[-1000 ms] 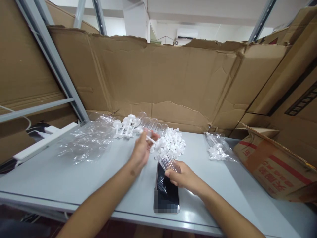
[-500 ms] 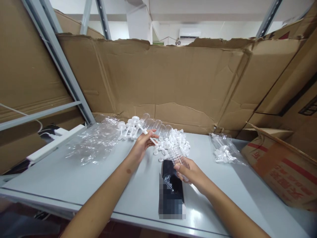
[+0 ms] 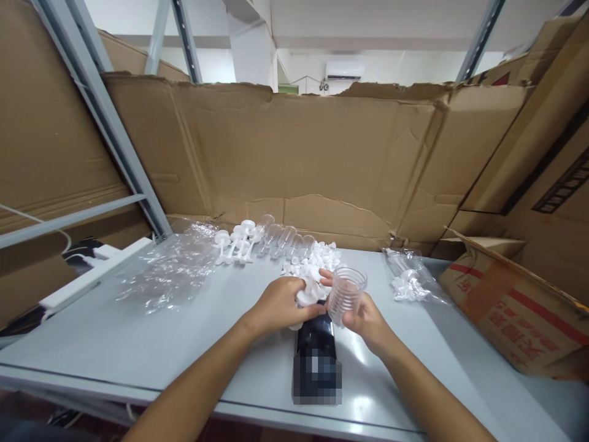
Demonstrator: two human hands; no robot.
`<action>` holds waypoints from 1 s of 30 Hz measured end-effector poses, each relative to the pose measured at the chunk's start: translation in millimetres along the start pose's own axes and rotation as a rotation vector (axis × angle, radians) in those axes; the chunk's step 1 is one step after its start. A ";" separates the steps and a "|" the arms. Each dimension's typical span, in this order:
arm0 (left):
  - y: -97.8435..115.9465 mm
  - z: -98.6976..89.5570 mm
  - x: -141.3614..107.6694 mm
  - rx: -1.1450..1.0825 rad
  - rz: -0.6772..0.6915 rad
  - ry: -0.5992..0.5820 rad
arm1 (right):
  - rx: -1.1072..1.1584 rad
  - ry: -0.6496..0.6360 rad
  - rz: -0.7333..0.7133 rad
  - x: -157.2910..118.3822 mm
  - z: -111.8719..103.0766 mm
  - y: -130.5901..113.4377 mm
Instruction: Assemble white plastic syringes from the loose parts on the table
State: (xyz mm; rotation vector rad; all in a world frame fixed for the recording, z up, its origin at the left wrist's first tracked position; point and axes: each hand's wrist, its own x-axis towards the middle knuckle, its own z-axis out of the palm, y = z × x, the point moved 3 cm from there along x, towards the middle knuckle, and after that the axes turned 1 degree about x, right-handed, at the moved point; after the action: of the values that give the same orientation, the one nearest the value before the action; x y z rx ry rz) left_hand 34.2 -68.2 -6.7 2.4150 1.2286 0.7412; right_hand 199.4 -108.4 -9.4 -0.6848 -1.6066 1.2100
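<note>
Materials and finishes on the desk.
Clear ribbed plastic bottle [image 3: 346, 293]; white matt plastic plunger [image 3: 307, 294]; glossy black phone [image 3: 316, 353]; smooth, faintly reflective grey desk [image 3: 138, 344]; crinkled transparent film bag [image 3: 165, 270] near left edge; rough, creased brown cardboard wall [image 3: 299, 147] along rear edge.

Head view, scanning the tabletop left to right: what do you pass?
White power strip → crumpled clear plastic bag → white plungers → left hand → clear ribbed tube in right hand → bagged parts → cardboard box.

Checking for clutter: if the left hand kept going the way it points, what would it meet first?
Probably the clear ribbed tube held by the right hand; the left hand, gripping a white plunger, points at it.
</note>
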 end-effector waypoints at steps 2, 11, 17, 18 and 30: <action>4.0 0.5 -0.2 0.153 0.065 -0.002 | -0.046 -0.048 0.005 -0.4 -1.3 -2.2; 5.0 2.2 -2.1 0.411 0.236 0.098 | -0.065 -0.121 0.062 2.1 -2.6 -5.2; 1.3 1.1 0.5 0.395 0.205 0.163 | 0.162 -0.004 0.119 0.4 -6.2 -2.0; -0.5 0.4 1.2 0.385 0.189 0.173 | 0.189 -0.001 0.115 0.4 -6.1 -3.4; -17.8 -14.2 5.1 0.228 -0.001 0.346 | 0.254 0.155 0.086 2.1 -10.6 -12.4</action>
State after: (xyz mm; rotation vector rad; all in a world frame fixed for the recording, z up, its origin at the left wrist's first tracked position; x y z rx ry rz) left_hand 16.8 -53.1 -2.7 2.5369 1.5172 1.1090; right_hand 209.8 -106.9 3.1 -0.6719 -1.2801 1.3609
